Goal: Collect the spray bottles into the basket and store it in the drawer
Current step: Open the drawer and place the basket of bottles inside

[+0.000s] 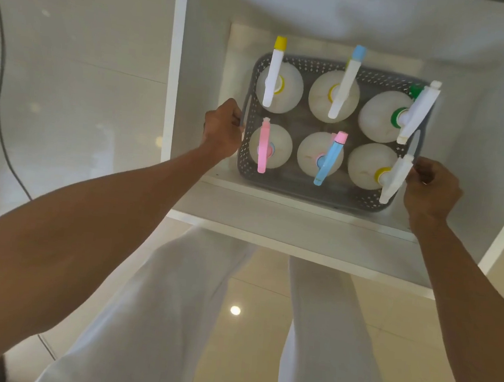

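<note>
Looking down into the open white drawer (287, 225), the grey perforated basket (315, 194) sits inside its walls; whether it rests on the bottom or hangs in the hands I cannot tell. There is one basket and six spray bottles (290, 102) in it, all upright, in two rows of three. In the far row, from the left, are the yellow-tipped bottle (277, 85), the blue-tipped bottle (321, 99) and the green-collared bottle (381, 117), each with a white trigger head. In the near row, from the left, are the pink-headed bottle (279, 150), the blue-headed bottle (309, 156) with its pink tip, and the white-headed bottle (367, 168) with a yellow collar. That head and the green-collared bottle's both reach out over the basket's right rim. Both hands are on the job. The left hand (222, 129) has its fingers wrapped round the handle at the basket's left end. The right hand (432, 189) curls its fingers onto the right end, just beside that overhanging white head. Nearer the camera are two pale trouser legs (172, 306) over a glossy tiled floor (254, 345). One dark cable (1, 80) runs down the far left.
</note>
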### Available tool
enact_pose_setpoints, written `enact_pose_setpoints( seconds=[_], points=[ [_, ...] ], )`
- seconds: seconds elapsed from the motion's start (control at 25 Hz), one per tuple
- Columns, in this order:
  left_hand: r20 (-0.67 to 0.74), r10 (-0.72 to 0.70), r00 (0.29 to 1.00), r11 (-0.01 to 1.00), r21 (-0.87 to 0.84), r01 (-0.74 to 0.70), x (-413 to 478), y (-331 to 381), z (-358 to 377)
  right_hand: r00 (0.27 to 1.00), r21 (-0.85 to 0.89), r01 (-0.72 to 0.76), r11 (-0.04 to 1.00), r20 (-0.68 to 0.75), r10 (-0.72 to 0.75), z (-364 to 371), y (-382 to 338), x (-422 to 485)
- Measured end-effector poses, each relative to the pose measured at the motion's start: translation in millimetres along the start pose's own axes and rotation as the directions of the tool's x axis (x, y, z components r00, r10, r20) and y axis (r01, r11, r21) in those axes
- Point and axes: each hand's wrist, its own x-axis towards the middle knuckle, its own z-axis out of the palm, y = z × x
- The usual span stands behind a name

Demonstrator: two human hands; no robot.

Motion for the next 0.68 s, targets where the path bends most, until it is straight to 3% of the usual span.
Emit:
enact_pose_setpoints(
  seconds=[0.28,0.48,0.56,0.68],
  points=[
    [0.033,0.031,0.999,0.995,-0.098,-0.028,-28,-8,-13,1.000,0.030,-0.011,0.999,0.016,0.010,-16,-5,-19],
    [-0.029,0.119,0.992,0.987,-0.109,-0.122,-95,-17,-33,0.993,0.152,-0.041,0.988,-0.101,0.057,-51,-23,-88],
    [0.041,0.254,0.966,0.967,0.026,-0.255,-131,-23,-43,0.994,0.160,0.002,0.987,-0.104,0.014,-64,-32,-134],
    [0.059,0.565,0.823,0.797,0.219,-0.563,-182,-35,-49,0.978,0.036,0.210,0.977,-0.021,-0.209,-68,-38,-206]
  ],
)
